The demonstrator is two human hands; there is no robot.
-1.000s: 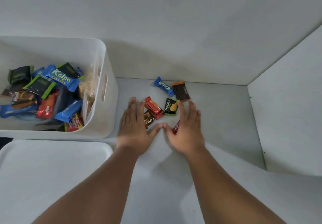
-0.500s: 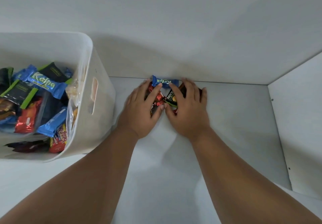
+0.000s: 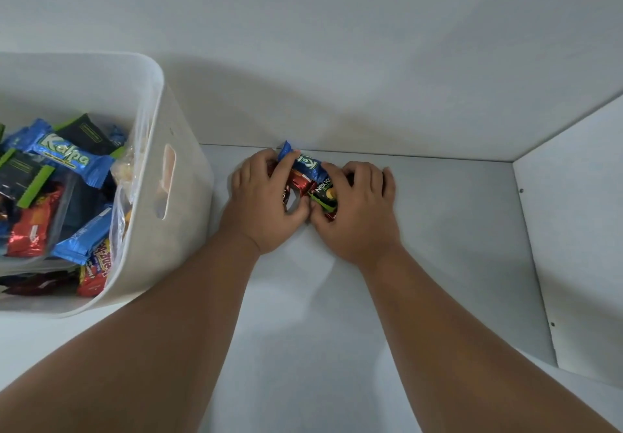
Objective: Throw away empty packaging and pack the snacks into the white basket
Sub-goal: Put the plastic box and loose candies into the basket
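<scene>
A small heap of wrapped snacks lies at the back of the white shelf, against the wall. On top is a blue Kalpa bar (image 3: 305, 163). Below it are a red wrapper (image 3: 300, 181) and a black-and-green Nextar pack (image 3: 324, 193). My left hand (image 3: 266, 196) curls round the heap from the left, fingertips on the blue bar. From the right, my right hand (image 3: 354, 206) curls round the same heap, and the two thumbs meet at the front. The white basket (image 3: 175, 122) stands at the left, holding several snacks.
The shelf's back wall (image 3: 337, 78) is right behind the heap, and a side panel (image 3: 573, 230) closes the right end. Bare shelf surface (image 3: 455, 230) lies between my right hand and that panel. The basket's handle slot (image 3: 167, 183) faces my left hand.
Both hands slid forward over the scattered snacks, swept them together against the back wall and curled their fingers round the heap. The view moved closer and to the right.
</scene>
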